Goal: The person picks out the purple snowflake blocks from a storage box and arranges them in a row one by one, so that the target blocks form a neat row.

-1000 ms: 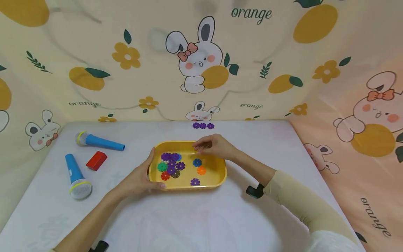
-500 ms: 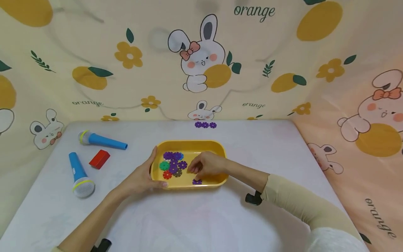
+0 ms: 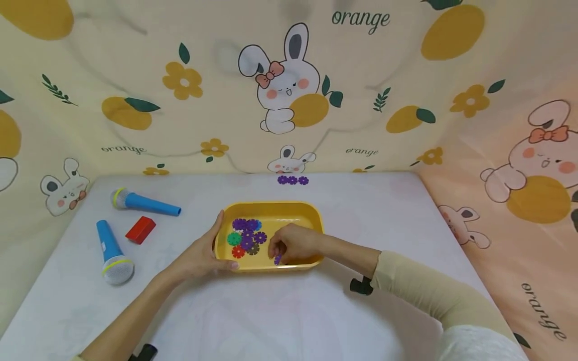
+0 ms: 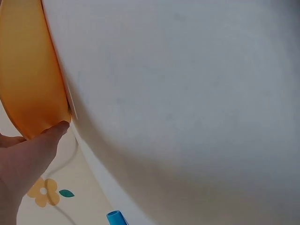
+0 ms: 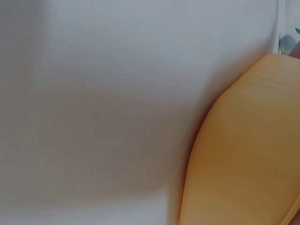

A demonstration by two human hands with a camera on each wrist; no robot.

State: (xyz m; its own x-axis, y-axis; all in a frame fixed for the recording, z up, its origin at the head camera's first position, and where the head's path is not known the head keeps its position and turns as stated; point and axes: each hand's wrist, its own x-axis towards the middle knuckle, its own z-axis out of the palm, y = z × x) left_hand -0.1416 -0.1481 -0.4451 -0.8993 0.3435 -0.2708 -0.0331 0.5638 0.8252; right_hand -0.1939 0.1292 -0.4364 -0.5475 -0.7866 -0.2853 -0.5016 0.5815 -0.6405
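Observation:
A yellow tray sits mid-table. A heap of coloured flower discs lies in its left half. My left hand grips the tray's left rim, thumb along the edge and fingers at the near corner. My right hand reaches into the tray's near right part and pinches a purple disc with curled fingers. In the left wrist view a finger presses the tray's outer wall. The right wrist view shows only the tray wall and the white tabletop.
Three joined purple discs lie at the table's back edge. Two blue toy microphones and a red block lie to the left. Cloth printed with rabbits and oranges walls the table on three sides.
My right hand came from the tray's far rim down to its near side and closed its fingers on the purple disc there. The left hand stayed on the rim.

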